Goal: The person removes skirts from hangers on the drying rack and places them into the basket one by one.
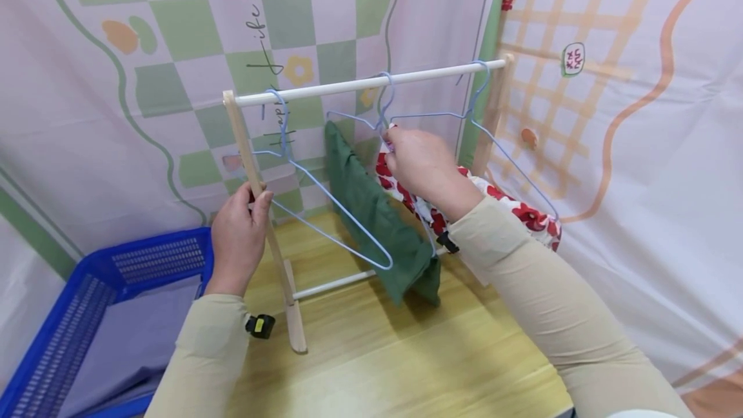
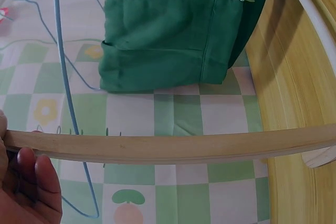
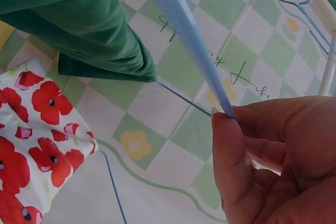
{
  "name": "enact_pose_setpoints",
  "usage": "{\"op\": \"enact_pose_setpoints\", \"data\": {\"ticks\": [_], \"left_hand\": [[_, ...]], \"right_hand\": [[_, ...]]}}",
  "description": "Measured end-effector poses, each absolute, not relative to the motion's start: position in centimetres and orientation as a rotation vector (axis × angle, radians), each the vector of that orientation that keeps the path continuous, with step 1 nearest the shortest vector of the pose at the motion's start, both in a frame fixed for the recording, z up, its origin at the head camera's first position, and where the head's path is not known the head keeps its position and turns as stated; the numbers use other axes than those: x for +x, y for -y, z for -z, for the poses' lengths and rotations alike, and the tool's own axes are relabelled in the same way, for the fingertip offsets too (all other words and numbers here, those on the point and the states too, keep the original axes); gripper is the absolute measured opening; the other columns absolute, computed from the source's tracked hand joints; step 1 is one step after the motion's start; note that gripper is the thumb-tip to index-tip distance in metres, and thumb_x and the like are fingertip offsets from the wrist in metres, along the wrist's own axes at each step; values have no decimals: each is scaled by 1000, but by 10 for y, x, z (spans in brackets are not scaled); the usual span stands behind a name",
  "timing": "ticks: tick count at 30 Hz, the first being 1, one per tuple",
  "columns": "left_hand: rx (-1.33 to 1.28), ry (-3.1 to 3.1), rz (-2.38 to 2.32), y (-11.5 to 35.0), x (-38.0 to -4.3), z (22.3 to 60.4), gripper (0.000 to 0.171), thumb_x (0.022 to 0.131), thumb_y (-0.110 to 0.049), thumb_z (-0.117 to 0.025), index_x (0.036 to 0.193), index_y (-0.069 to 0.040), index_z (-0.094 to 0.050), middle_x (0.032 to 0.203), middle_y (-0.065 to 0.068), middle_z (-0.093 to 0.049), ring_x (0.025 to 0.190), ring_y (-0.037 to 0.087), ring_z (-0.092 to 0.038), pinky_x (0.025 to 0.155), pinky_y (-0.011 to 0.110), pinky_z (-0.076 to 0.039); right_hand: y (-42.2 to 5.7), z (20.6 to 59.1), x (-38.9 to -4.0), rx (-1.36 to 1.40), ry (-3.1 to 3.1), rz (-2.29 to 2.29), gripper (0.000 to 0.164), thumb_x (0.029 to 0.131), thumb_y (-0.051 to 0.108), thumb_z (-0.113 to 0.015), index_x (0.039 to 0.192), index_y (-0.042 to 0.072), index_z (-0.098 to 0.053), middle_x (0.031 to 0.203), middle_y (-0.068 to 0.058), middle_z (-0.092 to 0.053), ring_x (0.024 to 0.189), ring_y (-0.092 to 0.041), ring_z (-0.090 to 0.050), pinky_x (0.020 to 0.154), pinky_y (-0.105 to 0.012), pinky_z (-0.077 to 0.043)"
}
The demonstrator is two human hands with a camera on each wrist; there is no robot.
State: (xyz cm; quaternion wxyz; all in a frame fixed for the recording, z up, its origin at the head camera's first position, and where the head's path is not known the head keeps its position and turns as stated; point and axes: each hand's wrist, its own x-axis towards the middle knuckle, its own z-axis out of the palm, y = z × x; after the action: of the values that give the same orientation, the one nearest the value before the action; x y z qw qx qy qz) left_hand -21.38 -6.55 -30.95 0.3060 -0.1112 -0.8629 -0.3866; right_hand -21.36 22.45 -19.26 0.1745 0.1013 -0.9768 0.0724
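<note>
My left hand (image 1: 239, 237) grips the near wooden post (image 2: 173, 148) of a small clothes rack, fingers curled round it below the white top rail (image 1: 342, 88). My right hand (image 1: 426, 163) pinches the blue wire of the middle hanger (image 3: 210, 74) between thumb and forefinger. Over that hanger hangs a folded green garment (image 1: 374, 218) with a small zip pull visible in the left wrist view. A bare blue hanger (image 1: 383, 267) hangs nearest the left post. Behind my right forearm, a white cloth with red flowers (image 1: 531, 218) hangs on the far hanger (image 1: 513, 162), partly hidden.
The rack stands on a wood-grain table (image 1: 377, 366), with a white lower bar (image 1: 333, 286) joining its feet. At left is a blue plastic basket (image 1: 157, 257) holding a folded grey-purple cloth (image 1: 139, 334). Printed curtains (image 1: 191, 31) close in the back and right.
</note>
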Motion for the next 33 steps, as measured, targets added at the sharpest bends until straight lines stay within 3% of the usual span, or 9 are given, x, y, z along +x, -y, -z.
{"op": "enact_pose_setpoints", "data": {"ticks": [12,33], "left_hand": [[-287,2285,1025,67,-212,310,48,111,-42,-48,126,-1,-66,104,19,-70,84,35,-70,69,51,-59],[-276,2286,1057,66,-214,308,49,110,-44,-49,125,-1,-66,103,18,-70,88,35,-71,71,50,-60]], "right_hand": [[-212,192,-214,291,2811,-262,38,102,20,-60,138,7,-63,135,-15,-69,118,-36,-67,103,-53,-54],[-195,191,-214,338,2828,-264,39,104,22,-55,140,9,-62,133,-11,-70,112,-31,-68,93,-50,-56]]}}
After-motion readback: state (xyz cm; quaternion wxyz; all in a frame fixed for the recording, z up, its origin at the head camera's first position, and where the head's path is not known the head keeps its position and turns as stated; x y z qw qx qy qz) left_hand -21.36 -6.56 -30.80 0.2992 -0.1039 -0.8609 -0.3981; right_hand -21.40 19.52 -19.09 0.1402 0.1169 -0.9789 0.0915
